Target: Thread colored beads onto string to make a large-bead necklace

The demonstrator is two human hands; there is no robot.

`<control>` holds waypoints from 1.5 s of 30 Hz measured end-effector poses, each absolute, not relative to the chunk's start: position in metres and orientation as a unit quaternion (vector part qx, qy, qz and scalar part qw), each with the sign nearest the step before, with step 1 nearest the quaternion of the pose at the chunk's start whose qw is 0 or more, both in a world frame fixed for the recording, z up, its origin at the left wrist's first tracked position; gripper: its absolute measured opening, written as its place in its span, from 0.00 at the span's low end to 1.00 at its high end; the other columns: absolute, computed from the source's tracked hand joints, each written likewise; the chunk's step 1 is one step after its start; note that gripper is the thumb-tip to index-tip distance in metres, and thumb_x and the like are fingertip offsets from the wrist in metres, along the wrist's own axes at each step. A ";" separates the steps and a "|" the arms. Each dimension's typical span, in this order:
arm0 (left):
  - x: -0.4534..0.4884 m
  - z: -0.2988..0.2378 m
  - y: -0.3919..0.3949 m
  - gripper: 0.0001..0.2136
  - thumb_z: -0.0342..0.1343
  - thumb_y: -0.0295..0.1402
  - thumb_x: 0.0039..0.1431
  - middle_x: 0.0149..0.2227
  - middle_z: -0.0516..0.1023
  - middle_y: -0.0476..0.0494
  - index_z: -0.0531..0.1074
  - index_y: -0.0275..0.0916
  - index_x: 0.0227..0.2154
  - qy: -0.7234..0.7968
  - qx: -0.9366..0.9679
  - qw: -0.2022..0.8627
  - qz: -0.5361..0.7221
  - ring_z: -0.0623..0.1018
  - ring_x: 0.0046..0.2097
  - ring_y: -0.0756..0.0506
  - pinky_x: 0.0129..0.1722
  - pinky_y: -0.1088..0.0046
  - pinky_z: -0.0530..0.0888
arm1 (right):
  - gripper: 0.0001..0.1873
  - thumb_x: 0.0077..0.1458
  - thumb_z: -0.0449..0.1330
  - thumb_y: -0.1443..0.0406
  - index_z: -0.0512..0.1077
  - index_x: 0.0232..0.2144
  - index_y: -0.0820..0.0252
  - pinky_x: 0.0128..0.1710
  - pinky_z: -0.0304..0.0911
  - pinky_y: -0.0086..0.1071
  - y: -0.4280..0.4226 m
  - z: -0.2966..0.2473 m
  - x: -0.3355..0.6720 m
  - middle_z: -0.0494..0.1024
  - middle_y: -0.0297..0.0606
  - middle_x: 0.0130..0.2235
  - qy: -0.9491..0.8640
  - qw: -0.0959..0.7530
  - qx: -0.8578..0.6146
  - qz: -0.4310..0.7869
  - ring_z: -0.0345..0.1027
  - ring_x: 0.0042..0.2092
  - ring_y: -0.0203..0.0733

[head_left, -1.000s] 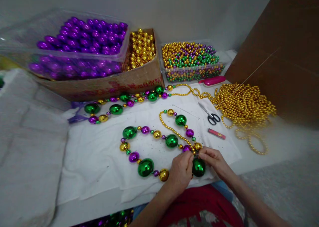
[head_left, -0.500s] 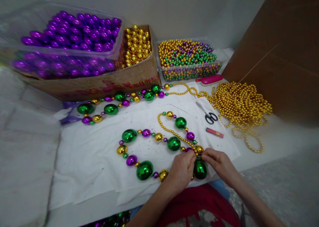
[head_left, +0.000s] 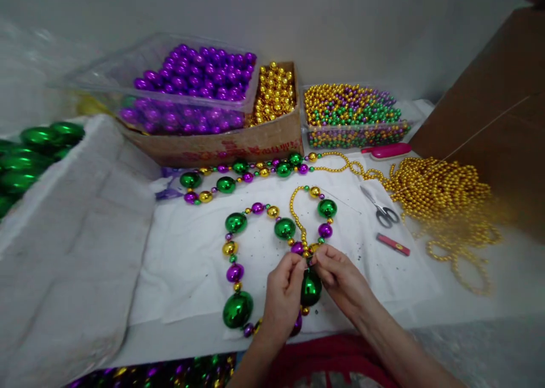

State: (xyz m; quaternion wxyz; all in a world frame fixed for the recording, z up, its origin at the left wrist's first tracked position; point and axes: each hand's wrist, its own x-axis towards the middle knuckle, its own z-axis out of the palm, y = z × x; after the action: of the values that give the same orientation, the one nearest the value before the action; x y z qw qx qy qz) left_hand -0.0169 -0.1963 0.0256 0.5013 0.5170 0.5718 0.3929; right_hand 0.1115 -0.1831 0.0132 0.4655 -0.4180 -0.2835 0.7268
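A bead necklace (head_left: 284, 228) of large green, purple and gold balls with small beads between lies looped on the white cloth (head_left: 183, 280). My left hand (head_left: 283, 294) pinches it near the body, where the strand of small gold beads meets the big balls. Right beside it my right hand (head_left: 343, 274) is closed in a pinch too, its fingertips almost touching the left ones. What exactly lies between the fingertips is too small to make out, possibly the string. Just below them sits a large green ball (head_left: 311, 287), partly covered by the hands.
Scissors (head_left: 380, 207) and a red lighter (head_left: 393, 244) lie at right, by a heap of gold bead strands (head_left: 443, 186). Behind is another necklace (head_left: 226, 185). Purple balls (head_left: 196, 73), gold balls (head_left: 275, 93) and small mixed beads (head_left: 353, 110) fill containers. Green balls (head_left: 38, 150) show far left.
The view has swung left, bringing green balls into sight. Both hands have shifted left over the cloth and their fingertips have drawn closer together; the necklace's loop has moved with them.
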 end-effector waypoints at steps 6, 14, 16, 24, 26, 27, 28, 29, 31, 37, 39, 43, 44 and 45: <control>-0.040 0.012 -0.184 0.10 0.48 0.38 0.58 0.23 0.64 0.52 0.65 0.38 0.27 0.599 0.476 0.492 0.415 0.65 0.27 0.50 0.27 0.77 0.62 | 0.14 0.49 0.61 0.56 0.66 0.24 0.61 0.23 0.40 0.27 -0.161 -0.005 0.082 0.53 0.22 0.13 -0.303 0.447 -0.403 0.738 0.40 0.19 0.29; -0.031 -0.021 -0.182 0.09 0.43 0.34 0.60 0.23 0.67 0.52 0.63 0.40 0.26 0.693 0.538 0.344 0.335 0.69 0.27 0.49 0.28 0.75 0.60 | 0.15 0.50 0.58 0.55 0.63 0.21 0.59 0.20 0.40 0.27 -0.160 -0.030 0.075 0.55 0.23 0.16 -0.391 0.426 -0.489 0.654 0.43 0.19 0.30; -0.031 -0.020 -0.182 0.09 0.43 0.33 0.60 0.22 0.66 0.52 0.63 0.40 0.26 0.686 0.570 0.336 0.302 0.68 0.27 0.49 0.28 0.75 0.59 | 0.14 0.49 0.58 0.57 0.63 0.19 0.59 0.20 0.42 0.27 -0.159 -0.032 0.086 0.57 0.24 0.16 -0.436 0.397 -0.507 0.629 0.45 0.20 0.30; -0.059 -0.013 -0.170 0.10 0.44 0.33 0.60 0.22 0.66 0.52 0.64 0.39 0.25 0.573 0.692 0.384 0.215 0.67 0.27 0.49 0.27 0.76 0.59 | 0.13 0.54 0.55 0.61 0.67 0.21 0.59 0.27 0.53 0.27 -0.158 -0.028 0.111 0.68 0.30 0.22 -0.617 0.297 -0.537 0.494 0.59 0.26 0.35; -0.067 -0.011 -0.164 0.11 0.43 0.33 0.61 0.22 0.66 0.52 0.64 0.39 0.25 0.549 0.710 0.390 0.206 0.67 0.27 0.50 0.28 0.76 0.59 | 0.12 0.56 0.53 0.62 0.68 0.22 0.58 0.29 0.53 0.27 -0.158 -0.025 0.108 0.70 0.31 0.23 -0.654 0.276 -0.537 0.455 0.61 0.27 0.36; -0.070 -0.010 -0.161 0.11 0.42 0.33 0.61 0.22 0.66 0.53 0.64 0.39 0.25 0.543 0.718 0.387 0.199 0.67 0.27 0.50 0.28 0.76 0.59 | 0.12 0.57 0.52 0.63 0.69 0.23 0.58 0.29 0.52 0.27 -0.158 -0.023 0.106 0.71 0.32 0.23 -0.672 0.267 -0.538 0.434 0.62 0.27 0.37; -0.073 -0.009 -0.157 0.11 0.42 0.33 0.61 0.22 0.65 0.53 0.64 0.39 0.24 0.539 0.728 0.380 0.189 0.67 0.27 0.50 0.27 0.76 0.59 | 0.12 0.57 0.52 0.64 0.69 0.24 0.58 0.29 0.52 0.28 -0.158 -0.022 0.104 0.71 0.33 0.24 -0.687 0.259 -0.538 0.413 0.62 0.27 0.37; -0.076 -0.007 -0.154 0.12 0.42 0.33 0.61 0.22 0.65 0.53 0.64 0.39 0.24 0.535 0.738 0.371 0.178 0.67 0.26 0.50 0.27 0.76 0.59 | 0.12 0.58 0.51 0.64 0.69 0.25 0.58 0.29 0.51 0.28 -0.158 -0.021 0.102 0.72 0.34 0.25 -0.701 0.251 -0.539 0.393 0.63 0.27 0.38; -0.080 -0.003 -0.148 0.12 0.42 0.33 0.62 0.22 0.66 0.52 0.64 0.39 0.24 0.525 0.760 0.351 0.155 0.67 0.27 0.50 0.28 0.76 0.59 | 0.12 0.58 0.50 0.65 0.69 0.26 0.59 0.29 0.50 0.28 -0.157 -0.019 0.101 0.72 0.36 0.25 -0.725 0.238 -0.541 0.355 0.63 0.27 0.38; -0.082 0.002 -0.134 0.10 0.43 0.31 0.63 0.26 0.70 0.49 0.67 0.39 0.29 0.465 0.835 0.277 0.104 0.70 0.30 0.48 0.31 0.75 0.60 | 0.12 0.58 0.50 0.65 0.71 0.27 0.58 0.29 0.49 0.28 -0.143 -0.020 0.108 0.74 0.35 0.24 -0.773 0.197 -0.525 0.295 0.65 0.27 0.38; -0.080 0.001 -0.128 0.10 0.43 0.30 0.63 0.26 0.70 0.49 0.67 0.39 0.28 0.459 0.840 0.271 0.097 0.70 0.29 0.48 0.30 0.75 0.60 | 0.11 0.58 0.51 0.65 0.71 0.27 0.58 0.29 0.49 0.28 -0.134 -0.020 0.112 0.74 0.35 0.24 -0.782 0.187 -0.523 0.283 0.66 0.27 0.39; -0.076 0.000 -0.125 0.11 0.42 0.30 0.63 0.25 0.70 0.50 0.67 0.40 0.28 0.449 0.841 0.280 0.110 0.68 0.27 0.49 0.29 0.75 0.59 | 0.12 0.59 0.50 0.64 0.71 0.27 0.58 0.29 0.50 0.28 -0.129 -0.013 0.121 0.73 0.34 0.24 -0.794 0.175 -0.511 0.279 0.66 0.27 0.38; -0.075 0.001 -0.127 0.11 0.42 0.30 0.63 0.25 0.70 0.50 0.67 0.40 0.28 0.443 0.843 0.285 0.115 0.68 0.28 0.49 0.29 0.75 0.59 | 0.12 0.59 0.50 0.64 0.71 0.27 0.58 0.29 0.51 0.28 -0.131 -0.011 0.123 0.73 0.34 0.24 -0.797 0.173 -0.505 0.282 0.66 0.27 0.38; -0.075 0.000 -0.130 0.11 0.43 0.31 0.63 0.25 0.70 0.50 0.67 0.40 0.27 0.436 0.844 0.290 0.118 0.68 0.28 0.49 0.29 0.75 0.60 | 0.12 0.59 0.50 0.64 0.70 0.27 0.58 0.29 0.51 0.27 -0.135 -0.010 0.125 0.73 0.34 0.24 -0.799 0.172 -0.500 0.287 0.67 0.27 0.38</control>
State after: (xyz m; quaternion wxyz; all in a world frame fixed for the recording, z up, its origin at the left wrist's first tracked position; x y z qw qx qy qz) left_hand -0.0750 -0.1300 0.0004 0.2902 0.8437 0.4359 0.1180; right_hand 0.1246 -0.1348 -0.0097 0.1721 -0.5004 -0.7986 0.2866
